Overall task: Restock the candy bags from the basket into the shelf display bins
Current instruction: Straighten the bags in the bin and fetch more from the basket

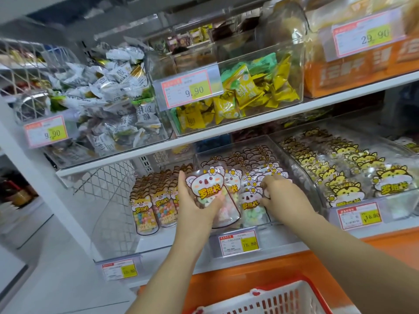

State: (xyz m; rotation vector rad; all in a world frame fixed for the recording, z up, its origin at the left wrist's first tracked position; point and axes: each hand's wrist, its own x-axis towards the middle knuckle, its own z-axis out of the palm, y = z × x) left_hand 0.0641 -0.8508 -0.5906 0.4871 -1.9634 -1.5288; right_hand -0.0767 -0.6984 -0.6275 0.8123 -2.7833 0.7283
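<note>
Left grip (195, 207) clamped on one koala candy bag (207, 186), held upright at front of middle clear bin (238, 141), lower shelf. Right grip (281, 196) curled into the row of koala bags (251, 202) in the same bin; a pinch cannot be told. Red-rimmed basket (272, 300) seen below, contents hidden.

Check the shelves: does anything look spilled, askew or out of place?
Nothing looks spilled or damaged. Only the white sweets in the upper left bin stand out: they are heaped loosely above its rim, unlike the neat rows of bags below.
</note>
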